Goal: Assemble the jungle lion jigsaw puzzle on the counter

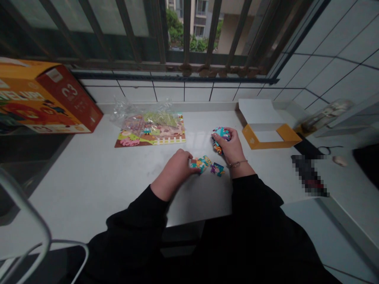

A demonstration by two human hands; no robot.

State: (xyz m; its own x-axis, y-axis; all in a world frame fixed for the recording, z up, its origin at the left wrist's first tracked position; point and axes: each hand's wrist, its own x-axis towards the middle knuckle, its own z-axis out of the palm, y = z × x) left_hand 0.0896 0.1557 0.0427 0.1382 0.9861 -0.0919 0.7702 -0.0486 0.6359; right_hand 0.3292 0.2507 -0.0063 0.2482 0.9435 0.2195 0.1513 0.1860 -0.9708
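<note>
Several colourful jigsaw puzzle pieces [221,136] are bunched in my right hand [232,144], thumb across the front of the stack. My left hand [179,169] grips the edge of another group of puzzle pieces [201,163] between thumb and fingers, low over the white countertop. Just right of that group, a purple and teal puzzle piece [217,169] lies on the counter below my right hand. Whether the pieces at my left hand are joined, I cannot tell.
An illustrated farm-scene board [170,140] lies further back, partly under a crumpled clear plastic bag [130,112]. An open yellow box [256,139] with its white lid raised stands right. A large orange box [75,102] stands at left, beneath the barred window.
</note>
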